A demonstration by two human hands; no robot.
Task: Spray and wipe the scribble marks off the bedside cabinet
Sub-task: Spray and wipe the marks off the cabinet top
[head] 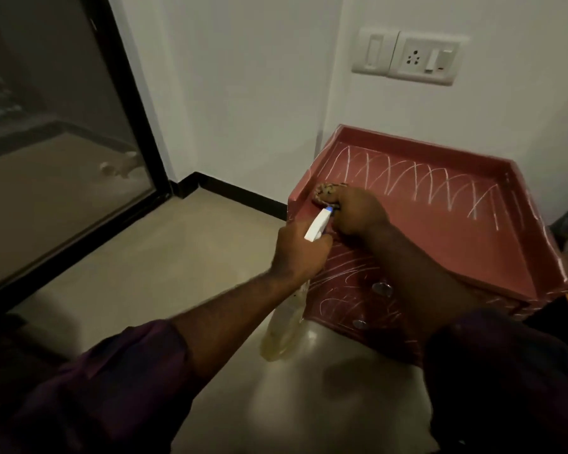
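A reddish-brown bedside cabinet (446, 231) stands against the white wall, its rimmed top crossed by white scribble marks (420, 178). More scribbles (348, 290) cover its drawer front. My left hand (300, 253) grips a spray bottle (318, 226) with a white head and blue nozzle; the clear body (284, 329) hangs below my fist. The nozzle points at the cabinet's near left corner. My right hand (358, 209) presses a patterned brown cloth (327, 191) onto the left part of the top.
A dark glass door (63, 136) with a black frame fills the left. Switches and a socket (410, 57) sit on the wall above the cabinet. Beige floor (164, 253) lies left of the cabinet. Two metal knobs (381, 288) stick out of the drawers.
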